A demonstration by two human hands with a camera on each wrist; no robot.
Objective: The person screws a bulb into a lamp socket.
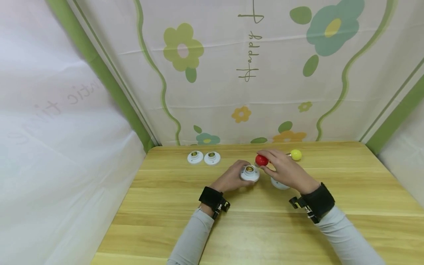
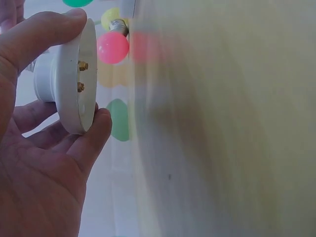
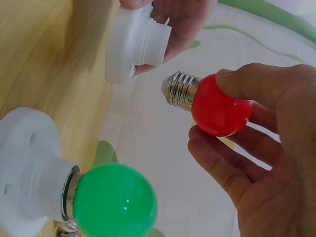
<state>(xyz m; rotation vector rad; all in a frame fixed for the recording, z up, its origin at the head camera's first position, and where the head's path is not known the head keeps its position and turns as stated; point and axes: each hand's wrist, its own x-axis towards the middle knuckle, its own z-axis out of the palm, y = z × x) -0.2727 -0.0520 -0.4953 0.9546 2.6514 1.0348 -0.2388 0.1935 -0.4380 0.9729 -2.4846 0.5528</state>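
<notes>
White socket (image 3: 123,49), red bulb (image 3: 219,109) just outside

grey sleeves (image 1: 193,235) and black, probably fabric wristbands (image 1: 318,200) are worn.

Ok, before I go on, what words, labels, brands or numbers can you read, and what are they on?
"Happy": back curtain, running upward.
"ntic time": left curtain, faint and mirrored.
Mark above "Happy": cut off, unreadable.
Red light bulb, held lamp socket, green light bulb: none I can read.
</notes>
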